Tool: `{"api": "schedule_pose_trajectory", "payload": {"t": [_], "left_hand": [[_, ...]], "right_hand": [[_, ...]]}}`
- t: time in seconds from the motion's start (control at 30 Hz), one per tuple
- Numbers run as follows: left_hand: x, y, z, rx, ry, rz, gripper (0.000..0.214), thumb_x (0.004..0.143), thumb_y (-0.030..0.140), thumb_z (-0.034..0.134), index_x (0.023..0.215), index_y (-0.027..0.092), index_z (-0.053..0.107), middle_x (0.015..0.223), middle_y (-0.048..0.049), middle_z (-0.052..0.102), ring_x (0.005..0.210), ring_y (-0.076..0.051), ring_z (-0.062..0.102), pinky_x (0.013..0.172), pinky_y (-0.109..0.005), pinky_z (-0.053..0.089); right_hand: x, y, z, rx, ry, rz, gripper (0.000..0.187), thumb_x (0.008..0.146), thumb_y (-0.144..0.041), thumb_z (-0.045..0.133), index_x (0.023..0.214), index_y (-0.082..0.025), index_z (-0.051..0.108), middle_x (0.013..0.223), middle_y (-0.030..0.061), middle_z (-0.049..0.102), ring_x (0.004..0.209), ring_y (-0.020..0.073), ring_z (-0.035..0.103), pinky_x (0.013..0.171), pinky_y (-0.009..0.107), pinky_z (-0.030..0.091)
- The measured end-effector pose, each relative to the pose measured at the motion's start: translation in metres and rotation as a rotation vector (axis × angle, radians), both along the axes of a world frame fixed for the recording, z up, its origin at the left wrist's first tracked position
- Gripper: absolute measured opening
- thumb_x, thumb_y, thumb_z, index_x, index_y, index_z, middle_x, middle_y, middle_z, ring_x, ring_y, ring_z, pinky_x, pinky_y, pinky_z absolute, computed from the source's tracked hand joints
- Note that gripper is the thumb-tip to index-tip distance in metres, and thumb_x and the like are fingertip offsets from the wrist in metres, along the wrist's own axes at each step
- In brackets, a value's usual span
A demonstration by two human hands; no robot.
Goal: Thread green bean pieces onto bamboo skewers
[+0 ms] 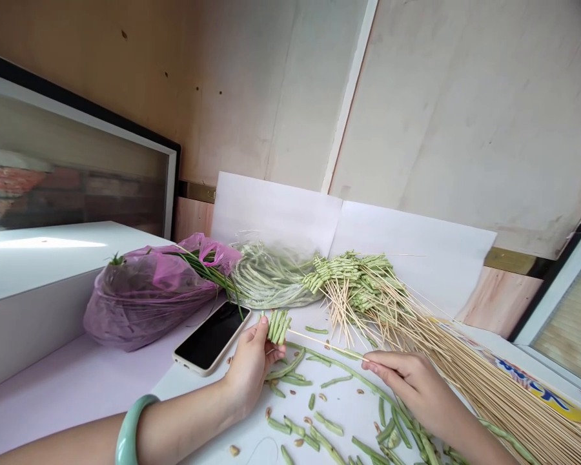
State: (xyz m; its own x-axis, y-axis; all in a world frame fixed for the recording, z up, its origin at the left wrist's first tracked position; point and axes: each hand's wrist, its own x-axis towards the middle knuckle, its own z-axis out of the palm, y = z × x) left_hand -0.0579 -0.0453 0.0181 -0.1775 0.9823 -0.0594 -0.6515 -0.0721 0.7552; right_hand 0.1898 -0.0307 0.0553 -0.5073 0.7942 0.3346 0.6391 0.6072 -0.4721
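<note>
Head view: you look down on your 2 bare hands above a white tabletop [341,403].

Left hand [249,368]: your fingers are closed, gripping a bundle of cut green beans [277,326]; a pale green bangle [130,431] circles your wrist.

Right hand [407,384]: your fingers are closed on a thin bamboo skewer [324,342], pinching it near its far end.

Bundle: it sits just above your left fingertips, its pieces side by side, long axes nearly upright and tilted slightly.

Skewer axis: it runs up and left from your right hand, almost crosswise to the pieces.

Skewer tip: it reaches the bundle's right side; you cannot tell whether it has entered.

Nearer hand: your left hand is touching the bundle, and your right hand is well apart from it.

Beside you: a smartphone [212,337] lies left of the bundle, loose bean pieces [290,426] scatter below, and a pile of loaded skewers [353,278] lies ahead.
</note>
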Motion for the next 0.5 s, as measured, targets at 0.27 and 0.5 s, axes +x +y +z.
{"api": "schedule_pose_trajectory", "payload": {"t": [0.27,0.5], "left_hand": [[-0.0035,0.0039,-0.0037,0.076,0.011,-0.006,0.030,0.087,0.037,0.061,0.070,0.013,0.058,0.063,-0.0003,0.057,0.054,-0.009,0.051,0.054,-0.019,0.049],[-0.0048,0.0040,-0.0033,0.132,0.046,-0.043,0.039,0.072,0.050,0.074,0.068,0.013,0.063,0.064,-0.0015,0.058,0.055,-0.011,0.052,0.055,-0.021,0.050]], "right_hand": [[-0.0022,-0.0008,0.0000,-0.078,-0.025,0.022,0.039,0.094,-0.038,0.038,0.060,-0.019,0.042,0.058,-0.0029,0.036,0.056,0.0133,0.035,0.055,0.026,0.027],[-0.0001,0.0007,0.0020,-0.053,-0.068,-0.003,0.037,0.094,-0.038,0.034,0.062,-0.020,0.038,0.058,-0.0037,0.031,0.056,0.0130,0.033,0.055,0.026,0.026]]}}
